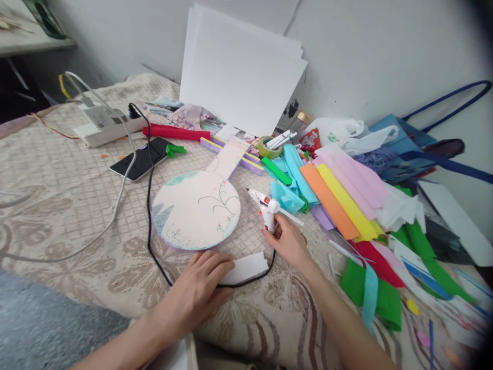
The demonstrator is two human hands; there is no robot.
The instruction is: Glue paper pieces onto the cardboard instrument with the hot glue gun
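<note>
We grip the white glue gun (pixel 267 209) in our right hand (pixel 289 244), fingers closed around its handle, nozzle pointing up and left toward the round painted fan (pixel 196 209). The gun stands on the patterned surface (pixel 77 205) just right of the fan's edge. Our left hand (pixel 200 288) lies flat and open, fingertips pressing on a white paper strip (pixel 246 267) just below the fan. The gun's black cord (pixel 148 205) loops under that strip and runs up past the fan to the power strip (pixel 106 123). A phone (pixel 140 159) lies nearby. Coloured felt sheets (pixel 342 198) fan out to the right, and white boards (pixel 241 67) lean against the wall.
</note>
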